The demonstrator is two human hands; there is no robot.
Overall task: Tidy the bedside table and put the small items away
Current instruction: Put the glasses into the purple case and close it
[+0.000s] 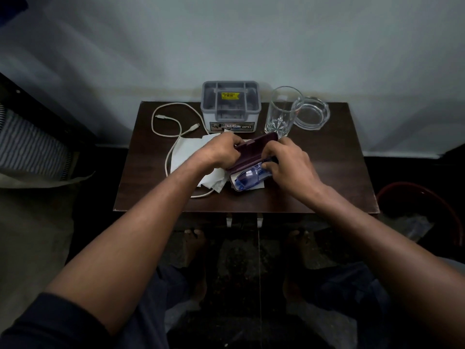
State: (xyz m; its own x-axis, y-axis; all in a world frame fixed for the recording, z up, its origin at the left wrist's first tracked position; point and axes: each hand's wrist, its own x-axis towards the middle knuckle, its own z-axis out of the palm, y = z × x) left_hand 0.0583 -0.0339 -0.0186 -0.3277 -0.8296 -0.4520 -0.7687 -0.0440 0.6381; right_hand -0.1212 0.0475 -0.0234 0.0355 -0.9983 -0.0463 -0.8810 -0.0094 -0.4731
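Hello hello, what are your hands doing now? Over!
Left hand holds open case lid. Right hand tucks blue glasses in. Tissue and cable wait.

Both bare forearms reaching forward over the table's near edge, left hand with fingers curled gripping, right hand curled, fingertips pinching, hands close together

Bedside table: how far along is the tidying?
Nothing looks finished. In hand: both hands, left hand and right hand, hold the open glasses case with blue glasses inside. Left: white cable, tissues; organizer holds nothing visible.
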